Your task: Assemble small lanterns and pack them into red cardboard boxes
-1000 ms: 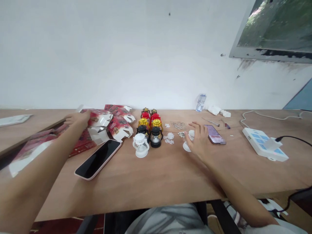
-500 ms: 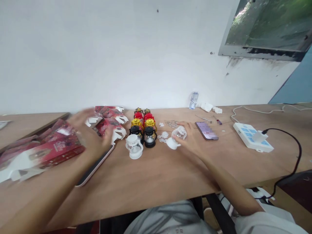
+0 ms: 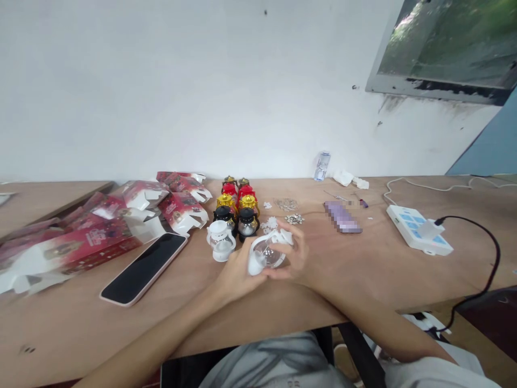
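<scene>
Both my hands meet near the table's front middle around a small white toy lantern (image 3: 266,252) with a clear globe, lying on its side. My left hand (image 3: 236,275) cups it from the left and below. My right hand (image 3: 294,258) wraps it from the right, fingers curled over its top. Just behind stands another white lantern (image 3: 220,241), and behind that a cluster of black, gold and red lanterns (image 3: 237,207).
A phone with a pink edge (image 3: 145,260) lies face up at the left. Red and white cartons (image 3: 92,237) pile up beyond it. Small white and metal parts (image 3: 294,218), a second phone (image 3: 342,216) and a white power strip (image 3: 418,235) with cables lie to the right.
My left hand left the red cartons and came across to the middle. My right hand carried the white lantern from beside the second phone toward me, and both hands now hold it.
</scene>
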Tool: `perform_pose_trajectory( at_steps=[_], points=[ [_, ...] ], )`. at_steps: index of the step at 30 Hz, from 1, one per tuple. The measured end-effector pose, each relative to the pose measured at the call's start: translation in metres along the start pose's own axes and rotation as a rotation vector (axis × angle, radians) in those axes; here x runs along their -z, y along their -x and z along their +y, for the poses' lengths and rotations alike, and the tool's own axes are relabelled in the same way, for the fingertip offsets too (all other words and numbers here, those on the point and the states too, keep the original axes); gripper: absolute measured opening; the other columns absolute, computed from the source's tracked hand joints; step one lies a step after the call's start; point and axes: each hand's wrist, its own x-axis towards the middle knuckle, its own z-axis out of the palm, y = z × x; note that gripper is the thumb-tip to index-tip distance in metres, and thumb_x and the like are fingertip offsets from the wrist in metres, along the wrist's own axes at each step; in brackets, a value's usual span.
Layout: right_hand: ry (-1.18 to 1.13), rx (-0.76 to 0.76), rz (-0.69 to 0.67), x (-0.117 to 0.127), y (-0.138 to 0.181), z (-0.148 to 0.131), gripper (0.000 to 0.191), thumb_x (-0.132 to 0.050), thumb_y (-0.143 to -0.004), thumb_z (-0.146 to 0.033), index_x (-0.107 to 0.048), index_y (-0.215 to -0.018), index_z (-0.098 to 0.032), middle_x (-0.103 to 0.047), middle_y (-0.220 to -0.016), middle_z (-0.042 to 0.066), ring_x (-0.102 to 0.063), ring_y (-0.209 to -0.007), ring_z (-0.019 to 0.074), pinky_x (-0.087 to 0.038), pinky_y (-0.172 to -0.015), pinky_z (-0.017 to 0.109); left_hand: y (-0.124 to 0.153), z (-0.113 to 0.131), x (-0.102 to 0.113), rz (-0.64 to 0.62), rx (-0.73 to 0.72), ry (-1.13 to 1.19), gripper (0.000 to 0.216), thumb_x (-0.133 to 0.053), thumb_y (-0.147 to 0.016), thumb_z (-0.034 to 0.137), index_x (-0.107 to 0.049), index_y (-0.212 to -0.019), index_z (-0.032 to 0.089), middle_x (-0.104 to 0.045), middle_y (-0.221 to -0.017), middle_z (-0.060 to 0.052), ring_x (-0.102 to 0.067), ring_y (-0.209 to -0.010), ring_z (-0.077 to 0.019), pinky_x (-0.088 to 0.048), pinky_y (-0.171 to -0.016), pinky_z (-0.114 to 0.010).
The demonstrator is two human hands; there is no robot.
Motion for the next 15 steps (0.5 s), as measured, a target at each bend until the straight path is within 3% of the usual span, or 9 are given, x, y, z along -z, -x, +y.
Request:
perform_pose_trajectory(
  at_steps=[2,4,7,10,12,15],
  points=[
    [0.121,0.034,0.000,0.000,0.000,-0.003,0.048,-0.073,-0.067,-0.044,-0.055,-0.108,-0.025,-0.037,-0.130,0.012,-0.044,-0.121,0.0350,-0.045,-0.093,0.053,0.001,-0.004,-0.002,0.052,0.016,-0.020,0.052,-0.056,-0.070,0.023,-0.037,-0.119,0.020,-0.062,-0.098,-0.003,-0.063,-0.082,-0.0210,-0.050,-0.070,-0.030],
    [0.212,0.057,-0.010,0.002,-0.003,-0.007,0.036,-0.072,-0.070,-0.035,-0.058,-0.102,-0.026,-0.043,-0.125,0.010,-0.043,-0.121,0.0333,-0.043,-0.094,0.054,0.001,-0.007,-0.004,0.099,0.052,-0.046,0.049,-0.055,-0.072,0.025,-0.037,-0.117,0.019,-0.062,-0.095,-0.004,-0.062,-0.079,-0.0206,-0.049,-0.068,-0.030],
    [0.261,0.092,-0.024,0.005,-0.006,-0.011,0.020,-0.067,-0.074,-0.018,-0.059,-0.091,-0.024,-0.057,-0.108,0.006,-0.051,-0.109,0.0253,-0.044,-0.092,0.048,-0.001,-0.013,-0.007,0.142,0.094,-0.092,0.044,-0.054,-0.074,0.028,-0.038,-0.114,0.018,-0.062,-0.092,-0.004,-0.062,-0.079,-0.0209,-0.049,-0.069,-0.031],
    [0.227,0.128,-0.004,0.007,-0.006,-0.012,0.015,-0.064,-0.075,-0.015,-0.057,-0.086,-0.022,-0.064,-0.089,0.003,-0.055,-0.094,0.0205,-0.045,-0.086,0.042,-0.004,-0.018,-0.010,0.144,0.101,-0.114,0.041,-0.055,-0.074,0.027,-0.040,-0.111,0.018,-0.062,-0.087,-0.002,-0.062,-0.075,-0.0200,-0.049,-0.067,-0.030],
    [0.165,0.093,0.018,0.009,-0.005,-0.011,0.014,-0.062,-0.077,-0.015,-0.055,-0.087,-0.021,-0.063,-0.082,0.002,-0.056,-0.087,0.0189,-0.046,-0.080,0.039,-0.005,-0.020,-0.011,0.142,0.092,-0.108,0.038,-0.055,-0.074,0.026,-0.042,-0.109,0.018,-0.063,-0.087,-0.002,-0.062,-0.076,-0.0196,-0.048,-0.068,-0.029],
    [0.091,-0.099,0.036,0.016,-0.004,-0.006,0.012,-0.054,-0.082,-0.013,-0.054,-0.090,-0.022,-0.061,-0.083,0.003,-0.056,-0.082,0.0177,-0.046,-0.074,0.035,-0.006,-0.022,-0.013,0.127,0.089,-0.074,0.039,-0.057,-0.074,0.026,-0.044,-0.111,0.019,-0.065,-0.097,-0.003,-0.062,-0.086,-0.0206,-0.048,-0.074,-0.030]
  ],
)
